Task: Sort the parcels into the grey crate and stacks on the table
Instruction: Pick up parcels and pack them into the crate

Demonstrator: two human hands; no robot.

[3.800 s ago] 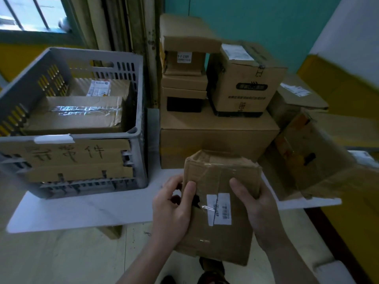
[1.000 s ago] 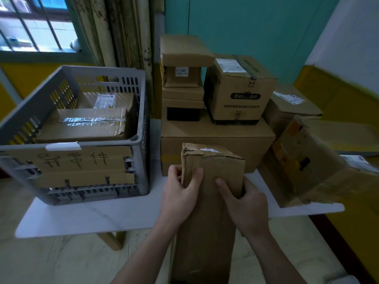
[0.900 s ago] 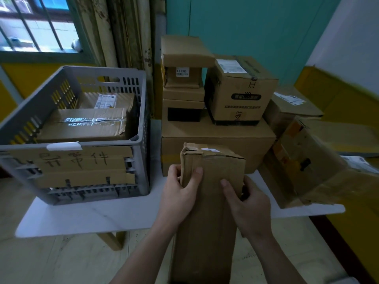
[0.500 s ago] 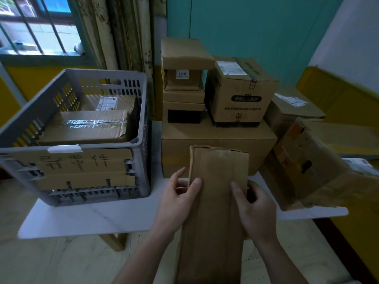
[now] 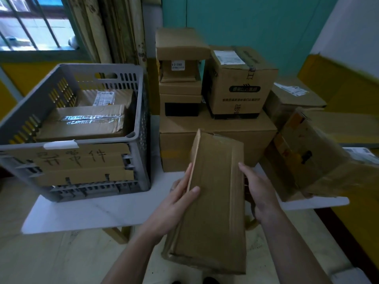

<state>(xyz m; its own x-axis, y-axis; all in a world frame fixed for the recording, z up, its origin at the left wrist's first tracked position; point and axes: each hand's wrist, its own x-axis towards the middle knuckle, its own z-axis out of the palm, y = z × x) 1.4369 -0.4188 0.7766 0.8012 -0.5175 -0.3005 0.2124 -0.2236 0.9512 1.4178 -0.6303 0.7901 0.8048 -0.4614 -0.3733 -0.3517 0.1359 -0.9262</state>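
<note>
Both hands hold a long, flat cardboard parcel (image 5: 215,201) in the air over the front edge of the white counter (image 5: 98,212). Its far end rises over the counter, and its near end reaches out past the edge toward the person. The left hand (image 5: 176,203) grips the parcel's left edge, thumb lying on the top face and fingers running along the side. The right hand (image 5: 260,195) clasps the right edge with one digit stretched along it; the rest of its fingers are hidden under the cardboard. The grey crate (image 5: 141,111) stands at the left end of the counter. A handwritten cardboard sign (image 5: 82,165) is fixed to the crate's front wall. Two parcels lie inside it: a taped parcel (image 5: 86,121) toward the front and a labelled parcel (image 5: 108,97) behind. At the middle back of the counter sits a large base box (image 5: 176,148), right behind the held parcel's far end. It carries a column of small boxes (image 5: 180,89) on its left half. On its right half is a printed box (image 5: 240,89) with a white label on top. At the right end a tilted box (image 5: 307,158) leans with one corner over the front edge. More cartons (image 5: 291,97) sit behind it – blurred, so their labels cannot be read.
</note>
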